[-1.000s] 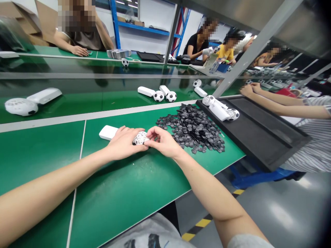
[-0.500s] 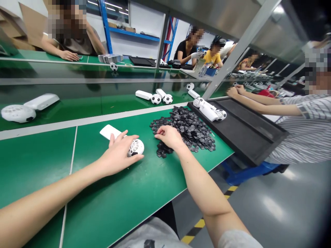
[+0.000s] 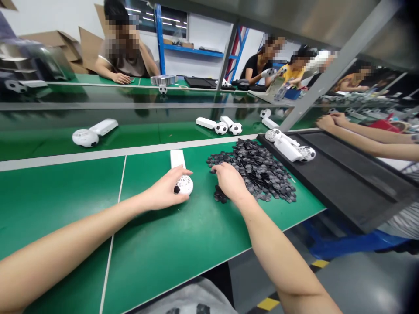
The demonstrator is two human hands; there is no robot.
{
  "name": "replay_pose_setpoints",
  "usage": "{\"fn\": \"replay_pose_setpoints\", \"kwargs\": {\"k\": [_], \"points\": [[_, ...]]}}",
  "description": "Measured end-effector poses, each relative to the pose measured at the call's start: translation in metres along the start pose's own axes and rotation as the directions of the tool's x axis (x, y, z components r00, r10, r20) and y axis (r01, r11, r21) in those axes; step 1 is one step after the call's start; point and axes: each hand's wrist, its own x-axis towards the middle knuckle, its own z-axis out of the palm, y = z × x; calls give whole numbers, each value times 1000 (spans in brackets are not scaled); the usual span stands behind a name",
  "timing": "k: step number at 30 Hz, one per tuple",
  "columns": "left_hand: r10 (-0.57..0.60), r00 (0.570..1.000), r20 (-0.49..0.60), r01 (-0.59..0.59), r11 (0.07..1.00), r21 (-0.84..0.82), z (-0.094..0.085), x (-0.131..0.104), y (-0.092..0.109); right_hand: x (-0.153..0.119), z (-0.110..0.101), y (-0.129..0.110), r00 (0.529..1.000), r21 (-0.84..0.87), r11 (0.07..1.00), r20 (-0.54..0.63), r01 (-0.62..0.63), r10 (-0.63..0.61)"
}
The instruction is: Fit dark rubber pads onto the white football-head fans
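On the green table (image 3: pixel 157 244) lies a white device (image 3: pixel 177 159) with a round football-patterned head and a flat white body pointing away from me. My left hand (image 3: pixel 166 189) grips the round head from the left, thumb at its near side and fingers over its far side. At the left edge of a heap of small black pieces (image 3: pixel 262 170), my right hand (image 3: pixel 227 179) has its fingertips pinched together; whatever lies between them is too small to make out.
More football devices lie on the belt (image 3: pixel 85 138) beyond the table. A black tray (image 3: pixel 353 174) with two devices stands at the right, below a slanted metal post (image 3: pixel 327 74). Co-workers sit across the line; a person's hands (image 3: pixel 330 121) rest near the tray.
The view has swung left. The device under my left hand has turned, so its white body now points away instead of to the left. My right hand stays at the heap's edge.
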Motion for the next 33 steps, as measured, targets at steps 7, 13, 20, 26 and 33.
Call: {"fn": "replay_pose_setpoints", "kwargs": {"k": [7, 13, 20, 26, 33], "points": [[-51, 998, -47, 47, 995, -82, -7, 2, -12, -8, -1, -24, 974, 824, 564, 90, 45, -210], [25, 1000, 10, -24, 998, -58, -12, 3, -8, -10, 4, -36, 961, 877, 481, 110, 26, -254], [51, 997, 60, -49, 998, -45, -15, 6, -6, -8, 10, -39, 966, 880, 474, 103, 22, -236], [-1, 997, 79, 8, 995, -97, -15, 7, -6, -3, 14, -39, 970, 898, 437, 145, -46, -197], [-43, 998, 45, 48, 992, -117, -13, 9, -11, -3, 19, -43, 974, 905, 414, 171, -97, -146]]}}
